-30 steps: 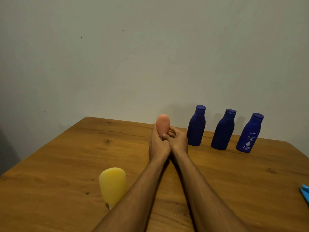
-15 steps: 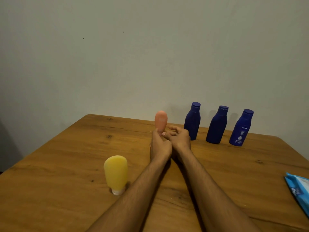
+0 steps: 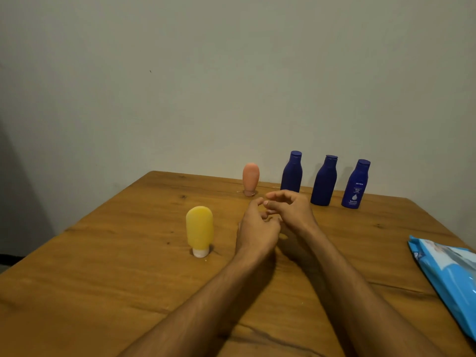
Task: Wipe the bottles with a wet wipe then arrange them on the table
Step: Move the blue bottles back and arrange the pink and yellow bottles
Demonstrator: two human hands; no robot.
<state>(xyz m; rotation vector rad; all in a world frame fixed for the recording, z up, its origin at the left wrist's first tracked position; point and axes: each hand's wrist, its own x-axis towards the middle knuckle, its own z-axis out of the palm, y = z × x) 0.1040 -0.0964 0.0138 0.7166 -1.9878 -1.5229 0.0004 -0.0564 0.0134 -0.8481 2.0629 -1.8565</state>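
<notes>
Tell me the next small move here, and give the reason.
Probably reach the left hand to the yellow bottle. It and the right hand hold nothing, the peach bottle already stands in line with the three blue bottles, and the yellow one stands alone, nearer, on that hand's side.

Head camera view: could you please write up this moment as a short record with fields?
surface: wooden table
back row, upright: peach bottle, left blue bottle, middle blue bottle, labelled blue bottle
nearer, on its cap: yellow bottle
left hand: loosely curled, holds nothing
right hand: loosely curled, holds nothing
right edge: wipes pack, lying flat
</notes>
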